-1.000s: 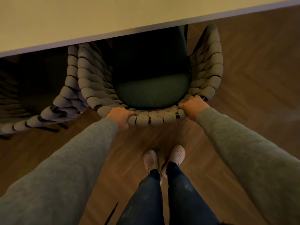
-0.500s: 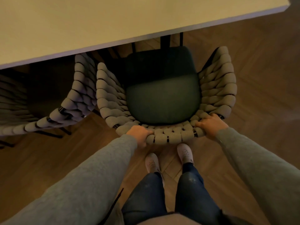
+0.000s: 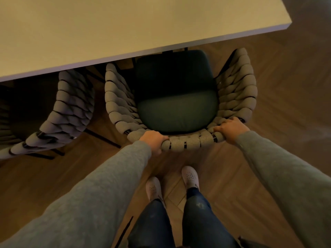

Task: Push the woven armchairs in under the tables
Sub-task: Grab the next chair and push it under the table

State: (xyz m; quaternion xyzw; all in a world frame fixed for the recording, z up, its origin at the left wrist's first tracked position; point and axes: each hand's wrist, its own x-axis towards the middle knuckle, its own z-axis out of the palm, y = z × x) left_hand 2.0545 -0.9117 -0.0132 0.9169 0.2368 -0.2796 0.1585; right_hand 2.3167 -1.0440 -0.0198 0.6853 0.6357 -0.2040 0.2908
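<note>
The armchair (image 3: 177,111) stands at the tabletop's (image 3: 125,24) near edge, by the right corner, with only its seat front tucked under. The left hand (image 3: 154,142) and right hand (image 3: 231,128) each clamp a grip on its woven back, spread wide for a straight push.

1. Looks like a dining spot to me, either a home dining room or a small café. Can't say which.
2. Big pale table (image 3: 125,24) with a plain flat top and a thin edge, long enough for more than one seat along the same side.
3. Two matching seats sit side by side at it. One armchair (image 3: 236,90) has chunky grey woven sides and a dark green cushion (image 3: 177,111). A second armchair (image 3: 71,104) just to its left has the same weave and is partly under the top.
4. Thin black legs (image 3: 102,138) on the second one, pretty designer-ish.
5. Floor (image 3: 286,86) is warm brown wood in herringbone, and the light is dim and yellowish, so indoors.
</note>
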